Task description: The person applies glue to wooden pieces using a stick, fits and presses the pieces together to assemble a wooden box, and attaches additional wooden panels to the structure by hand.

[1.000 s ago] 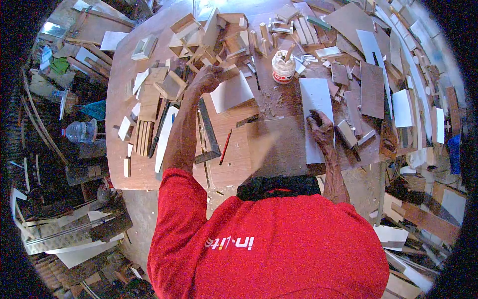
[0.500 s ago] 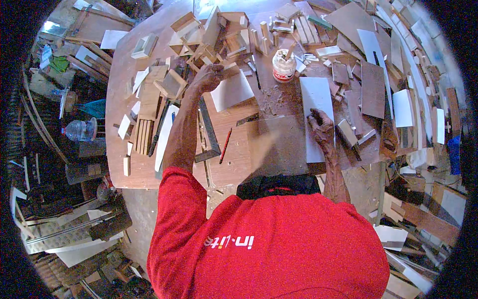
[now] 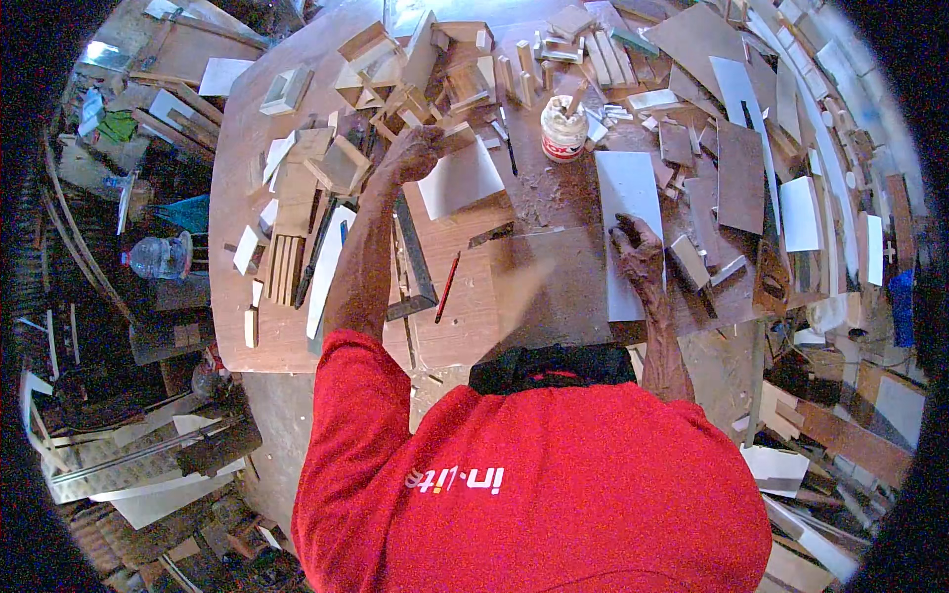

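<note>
Reaching to the back-middle, my left hand (image 3: 415,153) has its fingers closed on a small brown wooden piece (image 3: 457,138) at the top of a white-faced panel (image 3: 463,186). My right hand (image 3: 638,252) rests on a long white board (image 3: 623,188), fingers curled; whether anything is inside them is hidden. Between and above the hands stands an open glue jar (image 3: 561,138) with a stick in it. A red pencil (image 3: 448,287) and a dark metal square (image 3: 415,306) lie below my left hand, beside the forearm.
Small wooden box assemblies (image 3: 368,64) crowd the back of the worktable (image 3: 242,336). Strips (image 3: 287,272) lie at left; offcuts, panels (image 3: 739,173) and a handsaw (image 3: 771,287) at right. A large plastic bottle (image 3: 158,259) and scrap wood are off the table's left side.
</note>
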The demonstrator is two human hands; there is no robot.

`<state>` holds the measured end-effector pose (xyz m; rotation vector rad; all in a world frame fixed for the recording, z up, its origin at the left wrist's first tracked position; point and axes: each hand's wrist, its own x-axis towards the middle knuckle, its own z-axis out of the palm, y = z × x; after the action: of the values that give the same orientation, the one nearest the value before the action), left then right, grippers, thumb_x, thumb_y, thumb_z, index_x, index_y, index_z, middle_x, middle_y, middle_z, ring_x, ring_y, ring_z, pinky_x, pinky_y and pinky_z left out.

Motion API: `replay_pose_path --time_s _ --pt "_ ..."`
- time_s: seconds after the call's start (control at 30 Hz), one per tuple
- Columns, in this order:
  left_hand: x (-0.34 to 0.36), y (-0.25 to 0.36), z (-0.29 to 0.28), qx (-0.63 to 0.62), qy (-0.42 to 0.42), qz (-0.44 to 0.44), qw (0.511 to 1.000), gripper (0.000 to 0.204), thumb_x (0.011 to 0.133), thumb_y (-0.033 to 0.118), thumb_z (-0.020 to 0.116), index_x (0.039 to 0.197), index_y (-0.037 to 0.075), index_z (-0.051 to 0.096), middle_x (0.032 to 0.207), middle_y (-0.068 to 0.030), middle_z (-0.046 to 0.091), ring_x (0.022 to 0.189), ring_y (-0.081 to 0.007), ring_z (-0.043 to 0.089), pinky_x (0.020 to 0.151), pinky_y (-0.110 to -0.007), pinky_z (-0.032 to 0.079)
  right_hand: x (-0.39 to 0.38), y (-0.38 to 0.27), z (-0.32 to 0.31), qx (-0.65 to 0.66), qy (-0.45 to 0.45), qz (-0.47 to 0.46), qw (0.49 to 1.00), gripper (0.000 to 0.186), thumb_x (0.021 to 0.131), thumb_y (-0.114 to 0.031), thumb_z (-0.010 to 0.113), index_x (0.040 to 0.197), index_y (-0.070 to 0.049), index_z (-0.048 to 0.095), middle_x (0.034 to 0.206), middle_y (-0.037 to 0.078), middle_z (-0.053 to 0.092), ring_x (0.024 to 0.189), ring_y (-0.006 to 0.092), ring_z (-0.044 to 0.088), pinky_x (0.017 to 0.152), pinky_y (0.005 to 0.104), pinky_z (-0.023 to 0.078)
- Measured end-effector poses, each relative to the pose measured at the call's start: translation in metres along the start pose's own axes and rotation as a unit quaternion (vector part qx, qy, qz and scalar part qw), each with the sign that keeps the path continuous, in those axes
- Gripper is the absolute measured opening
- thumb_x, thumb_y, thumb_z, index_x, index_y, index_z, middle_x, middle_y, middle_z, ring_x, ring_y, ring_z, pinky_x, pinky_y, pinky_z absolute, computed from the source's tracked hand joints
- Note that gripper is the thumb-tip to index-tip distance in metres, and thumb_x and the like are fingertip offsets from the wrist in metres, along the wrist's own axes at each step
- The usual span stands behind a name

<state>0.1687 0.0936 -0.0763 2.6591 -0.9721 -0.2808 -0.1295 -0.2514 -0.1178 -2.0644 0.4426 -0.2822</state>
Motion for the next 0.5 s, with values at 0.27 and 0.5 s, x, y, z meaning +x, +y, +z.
replay_pose_path --time_s 0.27,0.5 --pt "-0.001 0.003 0.0 -0.019 0.044 0.027 0.998 0.018 0.074 0.006 0.053 0.09 0.004 0.062 0.089 -0.0235 0.064 0.09 -0.0428 0.06 0.078 -0.048 0.048 -0.002 -0.006 -0.001 -0.013 0.011 -0.006 1.0 0.029 0.084 -0.015 0.063 0.109 -0.001 0.064 0.1 0.016 0.069 0.091 0.025 0.067 0.083 0.0336 0.051" --pt "-0.005 0.019 -0.012 -0.031 0.002 -0.052 0.998 0.02 0.075 0.007 0.053 0.092 0.006 0.063 0.091 -0.0221 0.064 0.09 -0.0411 0.061 0.078 -0.048 0.048 -0.002 -0.013 -0.004 -0.012 -0.003 0.01 1.0 0.029 0.085 -0.014 0.063 0.111 -0.001 0.064 0.101 0.015 0.068 0.092 0.0232 0.066 0.084 0.0322 0.05"
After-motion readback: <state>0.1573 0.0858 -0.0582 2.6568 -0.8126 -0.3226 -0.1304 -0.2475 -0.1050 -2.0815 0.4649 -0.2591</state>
